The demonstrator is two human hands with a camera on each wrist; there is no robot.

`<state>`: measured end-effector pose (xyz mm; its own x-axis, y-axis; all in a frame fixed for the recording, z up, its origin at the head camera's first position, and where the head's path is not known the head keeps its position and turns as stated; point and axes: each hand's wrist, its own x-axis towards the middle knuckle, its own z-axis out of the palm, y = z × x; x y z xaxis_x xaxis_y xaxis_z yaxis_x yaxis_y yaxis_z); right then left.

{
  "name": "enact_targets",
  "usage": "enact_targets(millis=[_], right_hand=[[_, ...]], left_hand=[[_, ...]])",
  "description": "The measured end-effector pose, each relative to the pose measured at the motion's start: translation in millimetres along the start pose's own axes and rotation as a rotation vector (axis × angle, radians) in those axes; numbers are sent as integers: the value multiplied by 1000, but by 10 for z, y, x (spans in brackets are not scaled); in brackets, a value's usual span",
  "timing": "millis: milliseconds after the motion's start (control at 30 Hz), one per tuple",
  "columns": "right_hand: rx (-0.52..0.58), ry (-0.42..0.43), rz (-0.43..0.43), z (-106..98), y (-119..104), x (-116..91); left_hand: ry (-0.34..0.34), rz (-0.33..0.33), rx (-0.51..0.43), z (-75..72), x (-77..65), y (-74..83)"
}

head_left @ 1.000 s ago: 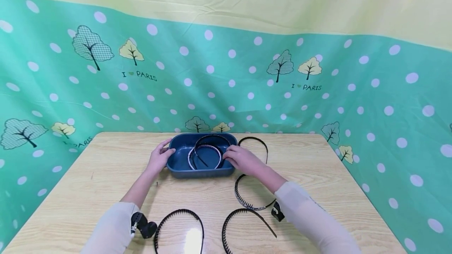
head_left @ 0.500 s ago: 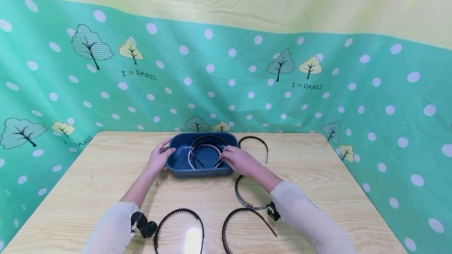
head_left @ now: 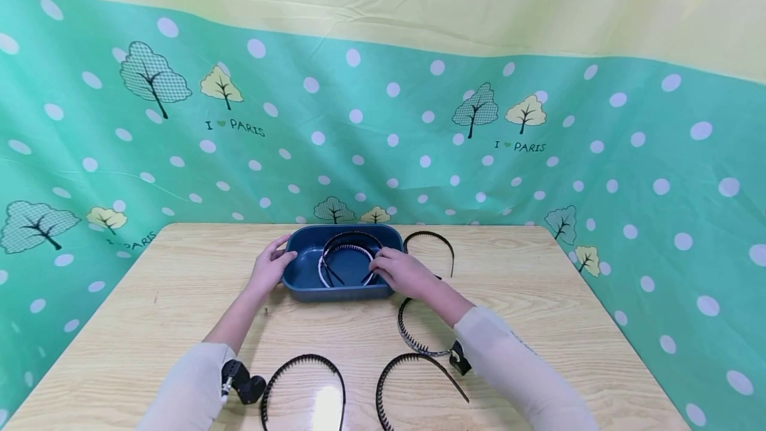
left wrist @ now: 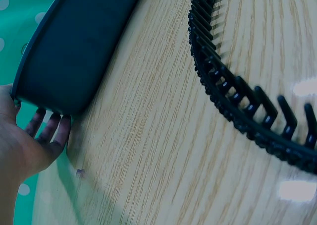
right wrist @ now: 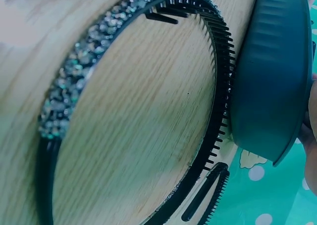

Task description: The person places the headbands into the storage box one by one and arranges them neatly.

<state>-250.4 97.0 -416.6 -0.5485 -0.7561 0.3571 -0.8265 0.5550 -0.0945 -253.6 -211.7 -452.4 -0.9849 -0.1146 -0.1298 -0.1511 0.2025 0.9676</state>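
Note:
My left hand (head_left: 269,268) grips the left end of a dark blue plastic bin (head_left: 341,294), thumb at the rim and fingers against the outer wall. In the left wrist view, that hand (left wrist: 29,145) shows curled at the bin's (left wrist: 74,51) end. My right hand (head_left: 403,275) reaches over the bin's right side and pinches one end of a black headband (head_left: 353,233). This headband overlaps a white-edged headband (head_left: 321,273) lying inside the bin. In the right wrist view, the bin (right wrist: 270,76) hides most of the right hand (right wrist: 311,145).
Two black toothed headbands (head_left: 304,356) (head_left: 380,388) lie near the table's (head_left: 149,324) front. A headband with sparkling stones (head_left: 413,344) lies under the right forearm. Another black headband (head_left: 428,233) lies right of the bin. A patterned green curtain (head_left: 383,118) hangs behind.
My right hand has moved slightly left, and the black headband has shifted left in the bin over the white-edged one. The left hand and the bin stay in place.

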Motion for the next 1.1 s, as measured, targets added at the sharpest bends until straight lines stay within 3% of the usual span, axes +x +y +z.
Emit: enact_targets(millis=[1100], right_hand=[[32, -58, 0, -61, -26, 55]], left_hand=[[2, -18, -10, 1, -4, 20]])
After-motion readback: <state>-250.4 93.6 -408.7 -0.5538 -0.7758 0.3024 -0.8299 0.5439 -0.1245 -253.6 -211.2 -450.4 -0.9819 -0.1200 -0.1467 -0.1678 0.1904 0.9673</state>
